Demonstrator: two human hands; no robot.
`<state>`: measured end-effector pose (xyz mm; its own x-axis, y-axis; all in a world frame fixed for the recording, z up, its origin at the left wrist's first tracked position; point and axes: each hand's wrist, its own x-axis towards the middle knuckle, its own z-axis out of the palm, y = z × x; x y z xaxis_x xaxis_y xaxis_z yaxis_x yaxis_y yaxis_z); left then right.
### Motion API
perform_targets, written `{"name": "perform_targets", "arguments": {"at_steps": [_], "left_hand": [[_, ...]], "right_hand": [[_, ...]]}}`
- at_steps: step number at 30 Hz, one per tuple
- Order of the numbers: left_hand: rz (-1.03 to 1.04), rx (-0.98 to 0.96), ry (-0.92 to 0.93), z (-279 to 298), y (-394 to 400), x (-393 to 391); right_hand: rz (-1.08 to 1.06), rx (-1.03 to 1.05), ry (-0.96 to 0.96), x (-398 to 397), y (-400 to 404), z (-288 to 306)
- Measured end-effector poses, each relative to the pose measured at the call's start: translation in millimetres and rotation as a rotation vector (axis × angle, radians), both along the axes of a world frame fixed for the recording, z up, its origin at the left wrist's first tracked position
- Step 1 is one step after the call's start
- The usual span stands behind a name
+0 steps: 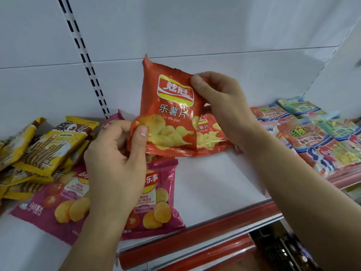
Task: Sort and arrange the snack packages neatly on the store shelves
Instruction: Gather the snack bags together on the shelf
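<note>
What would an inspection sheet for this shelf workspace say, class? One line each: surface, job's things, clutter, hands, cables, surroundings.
Surface: white shelf with red front strip.
Job's things: orange chip bag held upright; another orange bag lies behind; pink chip bags lie flat.
Clutter: yellow packs piled loosely left; cartoon packs right.
Hands: left hand pinches bag's lower corner; right hand grips its upper edge.
Cables: nothing seen.
Surroundings: white back panel, slotted upright.

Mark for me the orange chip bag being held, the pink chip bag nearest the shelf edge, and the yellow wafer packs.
orange chip bag point(172, 114): head view, middle of its front, under the logo.
pink chip bag point(158, 200): head view, lower front, on the printed chips.
yellow wafer packs point(52, 147): head view, face of the top pack.
</note>
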<state>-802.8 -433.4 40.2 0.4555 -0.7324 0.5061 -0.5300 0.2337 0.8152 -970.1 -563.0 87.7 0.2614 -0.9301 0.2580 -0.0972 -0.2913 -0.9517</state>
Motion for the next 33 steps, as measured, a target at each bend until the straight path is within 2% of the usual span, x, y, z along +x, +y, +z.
{"name": "perform_targets", "arguments": {"at_steps": [6, 13, 16, 20, 23, 26, 30, 33], "left_hand": [[-0.042, 0.038, -0.056, 6.2, 3.6, -2.1], [-0.083, 0.135, 0.030, 15.1, -0.9, -35.6], [-0.077, 0.252, -0.113, 12.5, -3.9, -50.9], [-0.108, 0.394, -0.412, 4.3, -8.4, -69.3], [-0.073, 0.493, -0.562, -1.7, -14.5, -79.3], [-0.066, 0.608, -0.643, -9.2, -19.6, -87.2], [-0.022, 0.703, -0.775, -13.7, -19.0, -101.3], [-0.038, 0.744, -0.763, -19.0, -18.4, -106.9]], "right_hand": [[-0.044, -0.169, 0.072, -31.6, -16.1, 17.1], [-0.192, -0.290, 0.263, -64.8, -29.5, 26.5], [-0.206, -0.260, 0.376, -77.2, -43.4, 12.2], [-0.096, -0.202, 0.601, -83.8, -58.1, -1.8], [-0.011, -0.211, 0.786, -82.7, -62.5, -5.4], [0.042, -0.257, 0.908, -82.5, -63.3, -10.6], [0.076, -0.305, 0.953, -82.9, -64.9, -21.7], [0.082, -0.332, 0.956, -83.6, -67.1, -28.2]]}}
